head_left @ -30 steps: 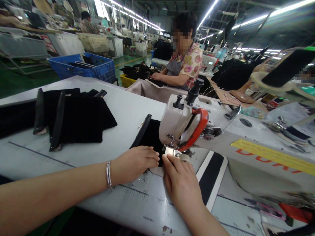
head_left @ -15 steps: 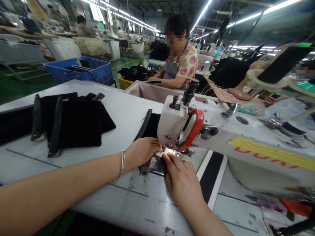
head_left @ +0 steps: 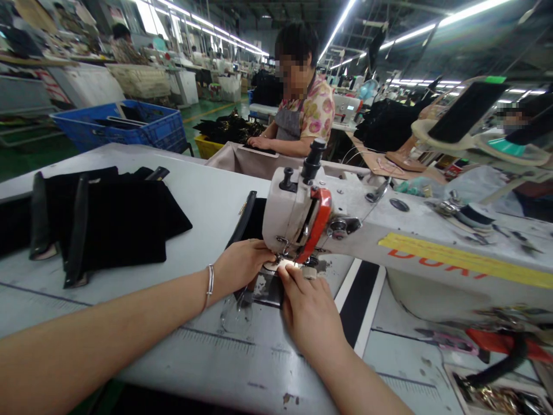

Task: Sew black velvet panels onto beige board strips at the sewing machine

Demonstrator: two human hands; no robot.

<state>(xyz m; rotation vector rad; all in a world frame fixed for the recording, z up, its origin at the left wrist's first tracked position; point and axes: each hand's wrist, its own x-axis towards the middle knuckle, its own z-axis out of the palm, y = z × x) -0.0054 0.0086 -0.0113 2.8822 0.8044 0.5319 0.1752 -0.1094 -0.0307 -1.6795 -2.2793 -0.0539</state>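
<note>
My left hand (head_left: 244, 264) reaches in beside the sewing machine (head_left: 287, 213), its fingers closed at the edge of a black fabric piece (head_left: 256, 218) with a dark zipper-like strip along its side. My right hand (head_left: 311, 308) is closer to me, fingers bent and pressed together. Its fingertips hold down a small pale piece (head_left: 285, 264) lit under the presser foot. The needle area is partly hidden by both hands. To the left, several black fabric panels (head_left: 123, 222) with shiny dark strips lie overlapping on the table (head_left: 211, 210).
Right of my right hand lies a black strip with white edges (head_left: 362, 300). Thread spools (head_left: 466, 112) stand on the machine's far right. A metal parts tray (head_left: 496, 392) is at lower right. Beyond the table are a blue crate (head_left: 121, 127) and a co-worker (head_left: 302, 109).
The whole view has shifted, so machine and hands sit a little further left. Both hands keep their places at the needle. The co-worker's hands have lowered a flat dark piece slightly.
</note>
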